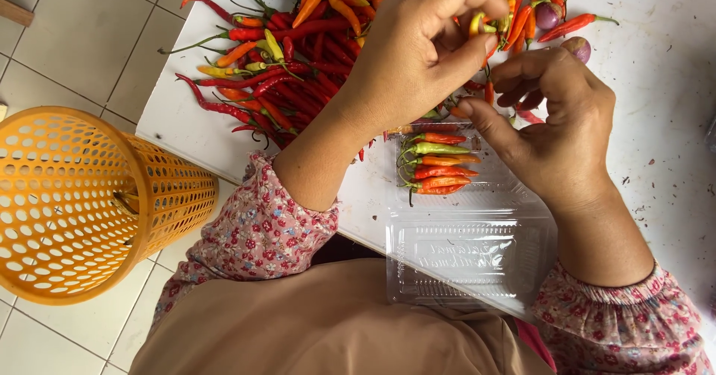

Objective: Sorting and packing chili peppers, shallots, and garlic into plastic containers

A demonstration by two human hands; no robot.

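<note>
Hands over white table (tiled floor)

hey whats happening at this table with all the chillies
A person in floral sleeves is sorting chillies on a white table. The left hand pinches a small yellowish chilli by its tip, with the right hand close beside it. Below them an open clear plastic box already holds a short row of chillies. A big pile of red, orange and yellow chillies lies on the table, and an orange basket stands on the floor.
</note>
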